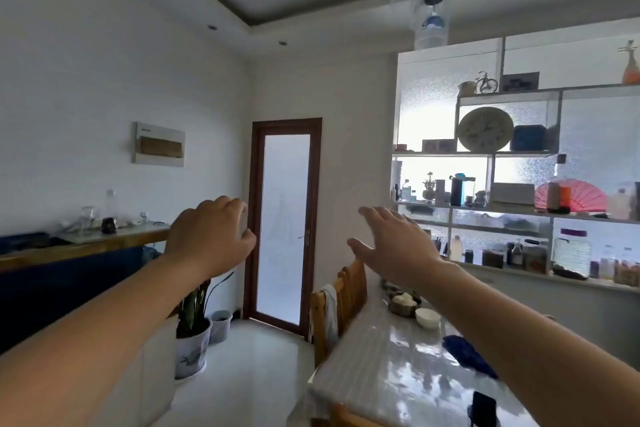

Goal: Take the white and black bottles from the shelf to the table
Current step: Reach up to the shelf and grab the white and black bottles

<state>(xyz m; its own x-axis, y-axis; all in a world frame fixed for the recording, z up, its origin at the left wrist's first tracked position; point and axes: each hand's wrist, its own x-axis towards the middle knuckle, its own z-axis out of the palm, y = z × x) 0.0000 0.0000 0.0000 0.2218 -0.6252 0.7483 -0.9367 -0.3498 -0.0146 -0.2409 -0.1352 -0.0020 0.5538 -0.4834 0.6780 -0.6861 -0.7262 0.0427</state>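
My left hand [211, 239] and my right hand [394, 243] are both raised in front of me, holding nothing. The left hand's fingers curl loosely; the right hand's are spread. The white shelf unit [519, 154] stands at the right, beyond my right hand, with frosted glass behind it. On its lower level stands a whitish bottle [457, 248] with a small black container [468, 256] beside it. One level up stands a dark bottle [458, 191] with a teal lid. The table [391, 374], under a glossy cover, lies below my right arm.
A white bowl [427, 317], a dish of food [403, 303], a blue cloth [467, 354] and a black object [483, 407] lie on the table. Wooden chairs [341, 302] stand along its left side. A potted plant [192, 333], a glass door [284, 225] and a sideboard [86, 246] are to the left.
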